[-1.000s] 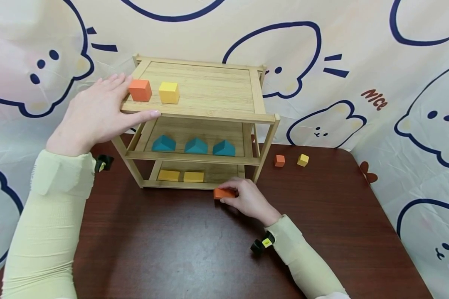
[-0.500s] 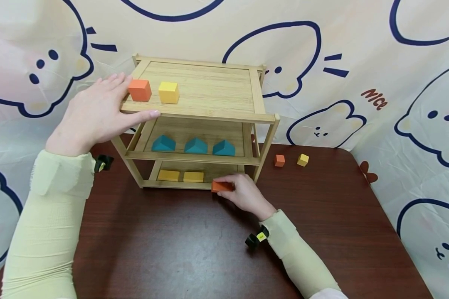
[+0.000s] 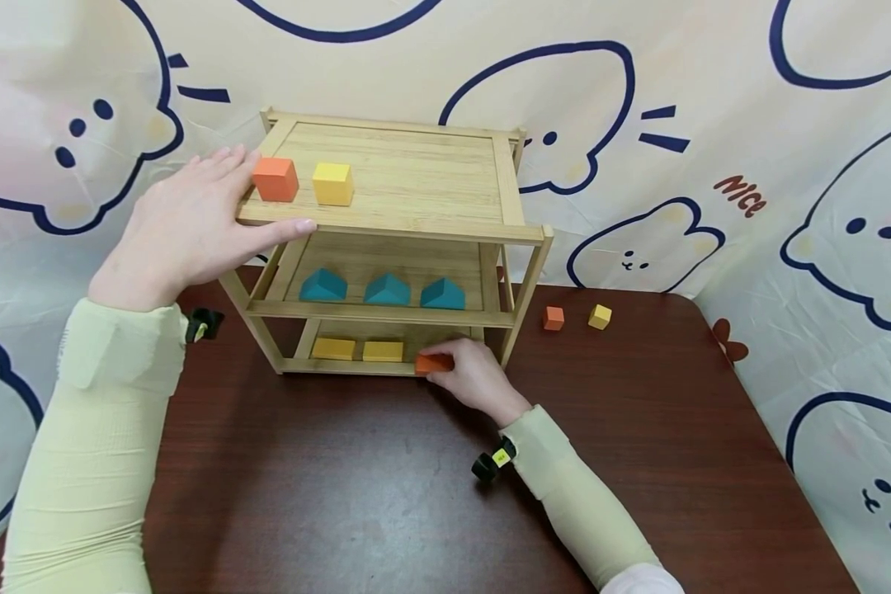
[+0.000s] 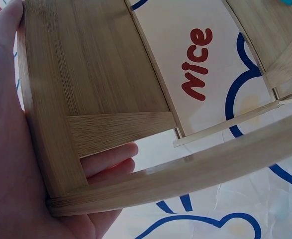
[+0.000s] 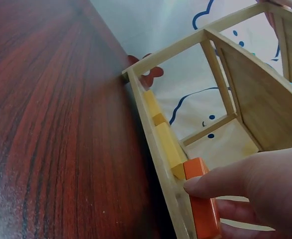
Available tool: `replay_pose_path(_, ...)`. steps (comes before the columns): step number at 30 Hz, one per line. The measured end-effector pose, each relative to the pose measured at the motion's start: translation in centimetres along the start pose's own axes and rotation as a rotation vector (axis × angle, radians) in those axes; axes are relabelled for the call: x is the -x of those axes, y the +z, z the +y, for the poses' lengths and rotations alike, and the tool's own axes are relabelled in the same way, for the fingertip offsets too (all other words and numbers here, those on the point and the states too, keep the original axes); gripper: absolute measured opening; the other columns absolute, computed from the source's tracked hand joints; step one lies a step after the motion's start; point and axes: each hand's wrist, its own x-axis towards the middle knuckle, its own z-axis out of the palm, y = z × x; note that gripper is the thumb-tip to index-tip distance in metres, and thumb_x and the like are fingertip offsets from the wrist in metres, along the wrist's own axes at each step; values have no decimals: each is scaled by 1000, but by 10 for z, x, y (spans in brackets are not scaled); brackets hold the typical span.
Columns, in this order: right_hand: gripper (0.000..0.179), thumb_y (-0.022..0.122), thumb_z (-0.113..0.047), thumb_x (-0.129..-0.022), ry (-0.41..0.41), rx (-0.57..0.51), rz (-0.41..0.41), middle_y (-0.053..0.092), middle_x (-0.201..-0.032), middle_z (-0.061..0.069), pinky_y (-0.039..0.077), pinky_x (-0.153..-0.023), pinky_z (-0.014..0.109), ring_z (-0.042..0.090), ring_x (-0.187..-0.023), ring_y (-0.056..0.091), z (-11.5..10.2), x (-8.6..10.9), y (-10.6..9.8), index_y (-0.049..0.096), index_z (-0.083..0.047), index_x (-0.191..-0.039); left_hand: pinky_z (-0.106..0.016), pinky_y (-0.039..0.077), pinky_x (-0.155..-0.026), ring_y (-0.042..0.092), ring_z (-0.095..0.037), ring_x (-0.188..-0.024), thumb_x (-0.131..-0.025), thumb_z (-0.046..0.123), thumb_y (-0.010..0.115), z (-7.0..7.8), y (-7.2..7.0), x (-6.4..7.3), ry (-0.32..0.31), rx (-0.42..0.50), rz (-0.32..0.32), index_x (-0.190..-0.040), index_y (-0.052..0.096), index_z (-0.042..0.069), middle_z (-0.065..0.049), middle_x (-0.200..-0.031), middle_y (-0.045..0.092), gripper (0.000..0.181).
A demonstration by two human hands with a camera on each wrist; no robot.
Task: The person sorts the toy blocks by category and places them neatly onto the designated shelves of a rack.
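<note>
In the head view, my right hand (image 3: 477, 376) pinches an orange rectangular block (image 3: 432, 364) at the front edge of the wooden shelf's (image 3: 397, 318) bottom tier. The right wrist view has the orange block (image 5: 201, 209) end to end with the nearer of two yellow rectangular blocks (image 5: 169, 147); whether they touch, I cannot tell. My left hand (image 3: 186, 227) rests against the shelf's upper left corner, thumb along the front rail, fingers extended at the side. In the left wrist view, fingertips (image 4: 121, 154) show past the side rail. An orange cube (image 3: 275, 180) sits beside those fingers.
A yellow cube (image 3: 332, 184) stands on the top tier. Three blue triangular blocks (image 3: 387, 289) line the middle tier. Right of the shelf, a small orange cube (image 3: 553, 318) and a yellow cube (image 3: 600, 317) lie on the dark table (image 3: 386, 478). Behind hangs a printed cloth (image 3: 386, 74).
My right hand has carried the orange block from the table just before the shelf, forward and slightly left, to the bottom tier's front edge. The left hand has stayed in place.
</note>
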Motion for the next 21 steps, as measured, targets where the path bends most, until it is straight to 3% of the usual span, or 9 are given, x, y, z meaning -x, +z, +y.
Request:
replay_pose_path(6,33,77,-14,-91,4,43,-11,70,-123,8,53,-90,36,18,-102,64,-1,-7,4,75,-13,-124,-65,20,-115,18,-47,-149,-90,77,50,0,0,0,-3,-1,1,-160,26,3,-27,-163,21,106)
replay_pose_path(12,33,78,-14,-90,13,75,-4,71,-121,8,52,-93,37,25,-112,64,0,-12,7,75,-13,-124,-64,18,-116,17,-47,-149,-90,77,50,0,0,0,-3,-1,0,-161,25,2,-27,-163,19,106)
replay_pose_path(21,34,77,-13,-91,23,82,24,70,-121,11,51,-94,39,28,-113,63,2,-18,9,74,-11,-124,-65,19,-115,17,-49,-148,-90,78,49,1,0,0,-13,-2,-8,-161,24,2,-28,-163,18,107)
